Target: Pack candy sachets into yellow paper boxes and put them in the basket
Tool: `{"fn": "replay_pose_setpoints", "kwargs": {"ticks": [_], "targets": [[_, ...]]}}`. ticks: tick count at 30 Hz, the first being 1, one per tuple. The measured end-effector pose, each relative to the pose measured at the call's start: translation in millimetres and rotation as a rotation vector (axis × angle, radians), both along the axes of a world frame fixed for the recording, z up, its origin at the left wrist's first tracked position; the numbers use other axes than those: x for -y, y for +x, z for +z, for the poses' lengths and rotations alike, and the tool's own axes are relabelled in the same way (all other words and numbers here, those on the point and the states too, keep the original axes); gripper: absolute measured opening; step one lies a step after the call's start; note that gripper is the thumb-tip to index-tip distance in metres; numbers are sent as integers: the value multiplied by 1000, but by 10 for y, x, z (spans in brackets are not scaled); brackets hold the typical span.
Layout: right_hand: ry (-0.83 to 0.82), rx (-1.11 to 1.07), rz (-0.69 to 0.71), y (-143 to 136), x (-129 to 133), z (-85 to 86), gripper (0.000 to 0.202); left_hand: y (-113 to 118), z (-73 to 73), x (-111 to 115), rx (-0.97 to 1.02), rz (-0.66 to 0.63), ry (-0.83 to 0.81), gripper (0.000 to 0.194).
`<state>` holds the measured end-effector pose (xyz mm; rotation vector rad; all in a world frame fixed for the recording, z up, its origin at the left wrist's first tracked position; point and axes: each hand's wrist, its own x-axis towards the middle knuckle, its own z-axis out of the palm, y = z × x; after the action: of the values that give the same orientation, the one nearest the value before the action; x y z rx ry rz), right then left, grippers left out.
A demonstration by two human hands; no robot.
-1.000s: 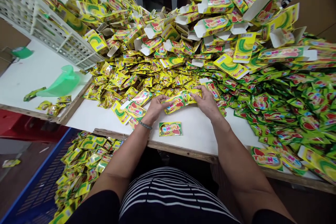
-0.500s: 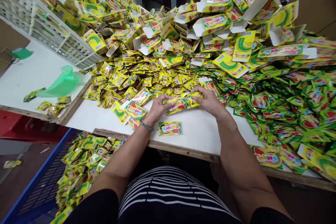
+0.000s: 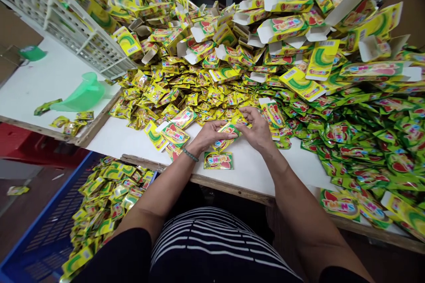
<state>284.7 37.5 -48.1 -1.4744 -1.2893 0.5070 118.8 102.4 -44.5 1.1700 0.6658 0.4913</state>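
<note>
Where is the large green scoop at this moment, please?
On the left of the head view, the large green scoop lies on the white side table, between the white crate and some small packets, well left of the left hand.

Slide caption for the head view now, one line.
Left fingers grip a box, right fingers at its end, before heaped yellow packets and green packets.

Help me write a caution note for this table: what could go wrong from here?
The small box lying near the table's front edge might get knocked off. Yellow packets and green packets lie against each other, so they could get mixed. The heaped boxes might slide down toward the hands and the held box.
</note>
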Motion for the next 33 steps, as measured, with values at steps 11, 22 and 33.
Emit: {"fn": "replay_pose_setpoints", "kwargs": {"ticks": [11, 22, 33], "targets": [[-20, 98, -88, -160, 38, 104, 24, 30, -11, 21, 40, 169, -49, 42], [11, 139, -60, -302, 28, 73, 26, 43, 40, 53, 112, 251, -81, 60], [10, -4, 46, -275, 6, 52, 33, 7, 27, -7, 223, 314, -11, 45]]}}
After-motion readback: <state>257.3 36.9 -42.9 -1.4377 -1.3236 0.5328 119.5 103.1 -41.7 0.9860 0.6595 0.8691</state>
